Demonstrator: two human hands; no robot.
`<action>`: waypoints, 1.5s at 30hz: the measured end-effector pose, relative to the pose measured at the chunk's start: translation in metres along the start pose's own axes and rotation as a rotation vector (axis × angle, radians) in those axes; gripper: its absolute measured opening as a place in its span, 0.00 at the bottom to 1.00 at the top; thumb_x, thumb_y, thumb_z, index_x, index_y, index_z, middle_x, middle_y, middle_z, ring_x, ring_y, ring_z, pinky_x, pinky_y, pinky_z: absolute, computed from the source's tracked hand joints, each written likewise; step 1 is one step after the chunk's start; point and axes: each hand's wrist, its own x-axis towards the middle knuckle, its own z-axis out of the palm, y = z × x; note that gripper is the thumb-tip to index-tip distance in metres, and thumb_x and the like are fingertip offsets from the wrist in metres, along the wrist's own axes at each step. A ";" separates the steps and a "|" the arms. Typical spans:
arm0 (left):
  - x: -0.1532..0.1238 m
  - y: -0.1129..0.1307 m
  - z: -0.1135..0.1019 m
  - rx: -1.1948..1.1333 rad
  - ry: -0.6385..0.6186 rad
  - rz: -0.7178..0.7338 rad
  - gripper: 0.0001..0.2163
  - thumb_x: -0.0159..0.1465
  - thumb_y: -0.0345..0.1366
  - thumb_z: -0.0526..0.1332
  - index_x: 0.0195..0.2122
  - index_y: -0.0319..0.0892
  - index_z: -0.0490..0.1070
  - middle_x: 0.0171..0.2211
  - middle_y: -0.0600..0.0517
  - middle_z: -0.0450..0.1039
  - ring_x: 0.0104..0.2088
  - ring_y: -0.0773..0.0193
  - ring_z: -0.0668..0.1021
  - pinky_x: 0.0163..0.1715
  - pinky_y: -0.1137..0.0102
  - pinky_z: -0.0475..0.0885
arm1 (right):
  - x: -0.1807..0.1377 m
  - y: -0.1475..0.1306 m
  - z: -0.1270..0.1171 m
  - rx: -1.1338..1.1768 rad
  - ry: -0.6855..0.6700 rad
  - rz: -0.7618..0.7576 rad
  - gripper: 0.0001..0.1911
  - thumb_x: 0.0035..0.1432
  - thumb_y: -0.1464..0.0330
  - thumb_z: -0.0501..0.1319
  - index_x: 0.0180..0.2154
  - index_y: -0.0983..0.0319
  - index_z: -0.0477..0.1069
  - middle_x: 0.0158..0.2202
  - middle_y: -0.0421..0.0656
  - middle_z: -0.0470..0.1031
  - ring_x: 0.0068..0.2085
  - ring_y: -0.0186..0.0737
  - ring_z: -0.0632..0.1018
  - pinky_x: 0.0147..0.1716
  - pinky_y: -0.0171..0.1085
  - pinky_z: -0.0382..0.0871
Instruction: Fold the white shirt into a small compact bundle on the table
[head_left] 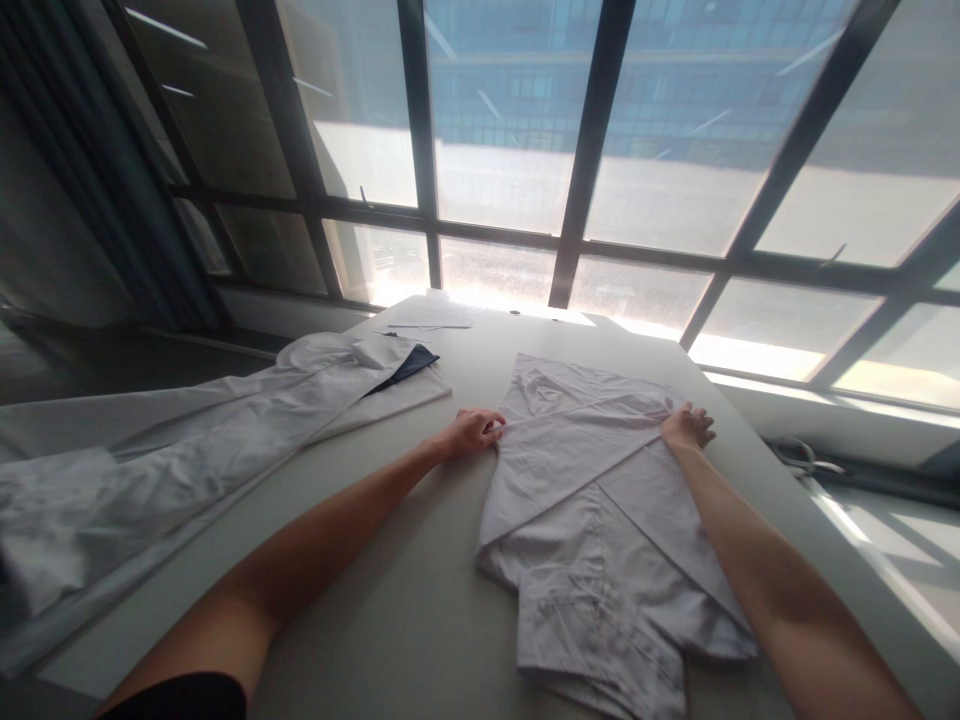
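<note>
A pale lilac shirt (592, 500) lies partly folded on the white table (390, 590), its collar toward the window. My left hand (472, 432) rests at the shirt's left edge, fingers curled on the fabric there. At the right edge my right hand (686, 426) pinches a folded-over flap of the same shirt. Both forearms stretch forward over the table, the right one lying across the shirt's lower part.
A pile of white garments (187, 450) with a dark blue piece (411, 365) lies along the table's left side. Papers (431, 315) sit at the far edge by the large window. A cable (806, 458) lies on the sill at right.
</note>
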 end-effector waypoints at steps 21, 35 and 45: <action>0.003 -0.007 0.001 -0.074 -0.011 -0.023 0.15 0.68 0.43 0.59 0.49 0.44 0.81 0.32 0.53 0.79 0.35 0.61 0.78 0.45 0.69 0.69 | -0.024 -0.040 -0.012 -0.116 -0.239 -0.362 0.29 0.76 0.58 0.43 0.70 0.62 0.61 0.75 0.57 0.51 0.74 0.55 0.52 0.68 0.63 0.49; 0.007 -0.020 -0.010 -0.469 -0.102 0.066 0.21 0.64 0.48 0.62 0.51 0.37 0.77 0.31 0.52 0.75 0.32 0.63 0.73 0.38 0.69 0.69 | -0.300 -0.082 -0.108 0.375 -0.642 -1.306 0.08 0.70 0.66 0.61 0.39 0.58 0.80 0.37 0.42 0.76 0.38 0.38 0.75 0.39 0.35 0.63; 0.008 -0.023 -0.005 -0.442 -0.083 0.072 0.19 0.64 0.46 0.62 0.48 0.37 0.79 0.30 0.52 0.73 0.32 0.64 0.71 0.37 0.71 0.67 | -0.313 -0.074 -0.104 0.286 -0.528 -1.620 0.17 0.71 0.63 0.61 0.59 0.53 0.72 0.43 0.43 0.72 0.41 0.40 0.71 0.45 0.38 0.63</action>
